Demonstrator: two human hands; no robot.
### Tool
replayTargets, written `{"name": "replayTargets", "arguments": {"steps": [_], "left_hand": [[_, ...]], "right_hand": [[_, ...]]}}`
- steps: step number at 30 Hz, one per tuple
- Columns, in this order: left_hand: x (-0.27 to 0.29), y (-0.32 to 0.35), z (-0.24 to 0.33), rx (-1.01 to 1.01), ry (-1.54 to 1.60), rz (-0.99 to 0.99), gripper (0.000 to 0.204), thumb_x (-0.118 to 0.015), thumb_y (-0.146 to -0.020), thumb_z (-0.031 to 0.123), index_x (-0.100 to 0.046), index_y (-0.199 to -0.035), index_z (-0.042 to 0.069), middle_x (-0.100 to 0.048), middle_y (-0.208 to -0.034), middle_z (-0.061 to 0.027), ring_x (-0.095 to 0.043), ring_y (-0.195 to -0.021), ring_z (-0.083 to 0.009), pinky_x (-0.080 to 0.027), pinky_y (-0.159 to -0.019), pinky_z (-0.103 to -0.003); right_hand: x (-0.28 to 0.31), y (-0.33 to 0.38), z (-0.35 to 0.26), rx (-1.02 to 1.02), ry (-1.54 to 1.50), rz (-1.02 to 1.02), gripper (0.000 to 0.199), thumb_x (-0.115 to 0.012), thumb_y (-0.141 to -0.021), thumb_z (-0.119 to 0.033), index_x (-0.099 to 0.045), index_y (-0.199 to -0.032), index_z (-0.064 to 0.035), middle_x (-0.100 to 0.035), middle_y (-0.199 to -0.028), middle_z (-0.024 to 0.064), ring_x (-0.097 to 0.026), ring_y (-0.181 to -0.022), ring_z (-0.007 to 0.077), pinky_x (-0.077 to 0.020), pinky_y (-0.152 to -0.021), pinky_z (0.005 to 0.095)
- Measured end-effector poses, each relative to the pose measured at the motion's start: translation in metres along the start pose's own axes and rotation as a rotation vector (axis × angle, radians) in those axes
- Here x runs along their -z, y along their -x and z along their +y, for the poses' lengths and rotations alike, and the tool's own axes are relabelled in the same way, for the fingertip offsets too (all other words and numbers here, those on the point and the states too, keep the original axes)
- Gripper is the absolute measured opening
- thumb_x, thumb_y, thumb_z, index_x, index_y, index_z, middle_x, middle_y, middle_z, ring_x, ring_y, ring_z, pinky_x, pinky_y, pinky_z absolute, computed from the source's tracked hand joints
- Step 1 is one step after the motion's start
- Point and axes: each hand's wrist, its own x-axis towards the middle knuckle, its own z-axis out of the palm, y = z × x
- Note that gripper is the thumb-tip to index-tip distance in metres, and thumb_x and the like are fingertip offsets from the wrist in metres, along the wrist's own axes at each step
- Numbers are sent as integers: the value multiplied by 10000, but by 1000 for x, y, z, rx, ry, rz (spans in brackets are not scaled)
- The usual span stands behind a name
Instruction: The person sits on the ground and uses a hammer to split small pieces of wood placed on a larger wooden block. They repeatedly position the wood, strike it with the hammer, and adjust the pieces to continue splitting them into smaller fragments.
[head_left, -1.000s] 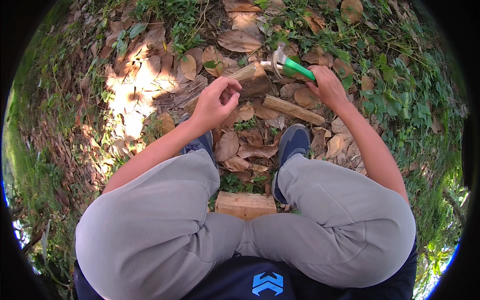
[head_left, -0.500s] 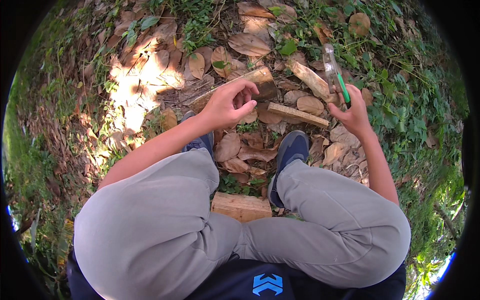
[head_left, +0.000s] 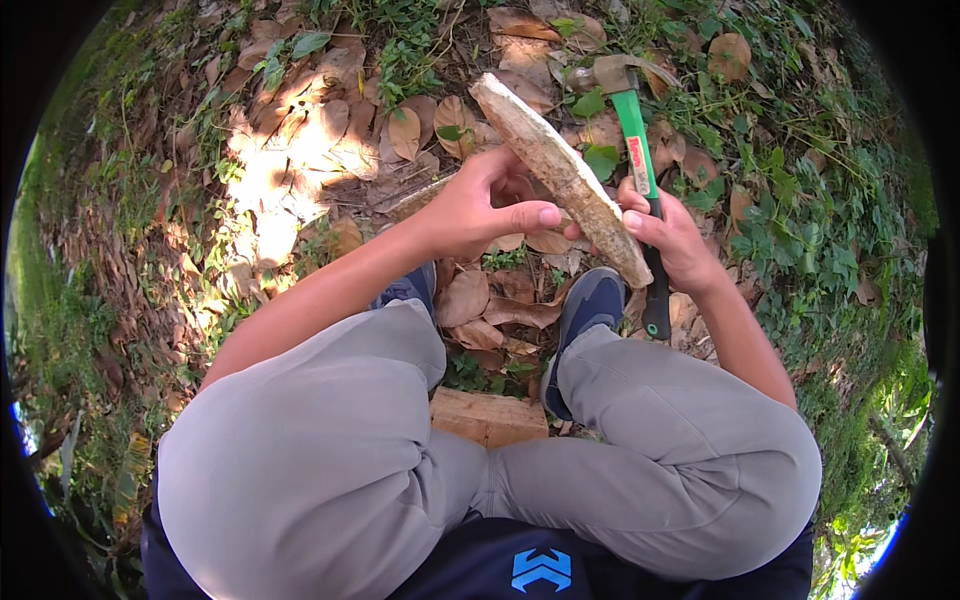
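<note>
A split length of wood (head_left: 565,175) with pale, rough bark is held up at a slant between my hands. My left hand (head_left: 490,205) is at its left side, fingers curled partly behind it and thumb stretched alongside. In my right hand (head_left: 675,240) is a claw hammer (head_left: 635,130), its green and black handle upright and its metal head pointing away from me. The right thumb also presses on the wood's edge, and fingertips show beneath it. A thicker piece of wood (head_left: 415,200) lies on the ground, mostly hidden behind my left hand.
A squared wooden block (head_left: 490,416) sits on the ground between my legs. My shoes (head_left: 590,305) are just below the hands. Large dry leaves (head_left: 465,295) cover the ground, with green plants (head_left: 800,230) at the right and a bright sun patch (head_left: 285,170) at the left.
The bark-covered wood has come up off the ground at the right, between my hands. The hammer has turned, so its head and handle show. My left hand has moved slightly right.
</note>
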Motion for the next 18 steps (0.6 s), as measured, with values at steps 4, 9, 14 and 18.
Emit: {"name": "replayTargets", "arguments": {"steps": [4, 9, 14, 18], "left_hand": [[-2, 2, 6, 281, 123, 0, 516, -719, -991, 274, -518, -1374, -8, -646, -1284, -120, -656, -969, -153, -546, -874, -318], [41, 11, -10, 216, -117, 220, 484, -633, -1041, 364, -514, -1337, 0, -603, -1124, -59, -629, -1008, -133, -514, -893, -321], [60, 9, 8, 432, -85, 385, 576, -626, -1030, 330, -396, -1448, 8, -622, -1072, -107, -681, -737, -148, -573, -655, -307], [52, 7, -22, 507, -248, 416, 618, -710, -956, 325, -412, -1391, 3, -641, -984, -113, -661, -670, -129, -567, -580, -299]], "right_hand": [[-11, -11, 26, -34, 238, -57, 290, -657, -1037, -309, -426, -978, -144, -471, -896, -62, -427, -850, 35, -376, -746, 227], [-4, -17, 54, -28, 230, 119, 275, -600, -1077, -305, -435, -1053, -86, -584, -883, 4, -513, -857, 65, -442, -749, 263], [23, -20, 52, 65, 458, 379, 348, -771, -951, -269, -483, -971, -75, -511, -781, -29, -489, -698, 78, -455, -652, 279], [12, -47, 30, 130, 573, 484, 411, -890, -822, -199, -523, -957, -72, -595, -811, -22, -524, -711, 61, -454, -619, 259]]}}
